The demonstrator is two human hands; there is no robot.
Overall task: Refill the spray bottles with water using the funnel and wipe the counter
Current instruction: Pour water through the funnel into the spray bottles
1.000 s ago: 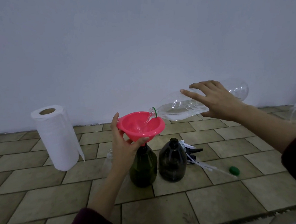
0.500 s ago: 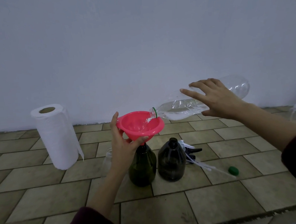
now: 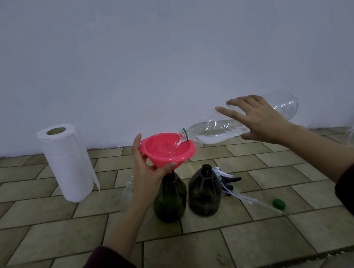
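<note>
Counter [image 3: 201, 255]: a tiled surface is lying below both hands, carrying everything else.
Paper towel roll [image 3: 68, 162]: it is standing upright well out beyond the left thumb, untouched, waiting for the wiping step.
Water bottle [image 3: 217, 129]: it is lying nearly level under the right hand [image 3: 261, 123], mouth tipped down past the fingertips, water running out into the funnel bowl.
Right fingers [image 3: 229, 111]: they are spreading over the top of the clear bottle with the thumb underneath, gripping it loosely rather than wrapping tight.
Green spray bottle [image 3: 169, 199]: it is standing directly below the left palm, taking the water.
Dark spray bottle [image 3: 204, 191]: it is standing open just beside the green one, on the far side from the left fingers.
Funnel [image 3: 167, 148]: the left hand [image 3: 147, 175] is pinching its cone between thumb and fingers, spout seated in the green bottle's neck.
Spray heads [image 3: 227, 177]: they are lying behind the dark bottle, tubes trailing toward the green cap [image 3: 279, 203].
Risk: the loose right grip is likely to let the slippery bottle roll or surge, overfilling the bowl.
Risk: the left pinch tilting could be lifting the spout, spilling onto the tiles.
</note>
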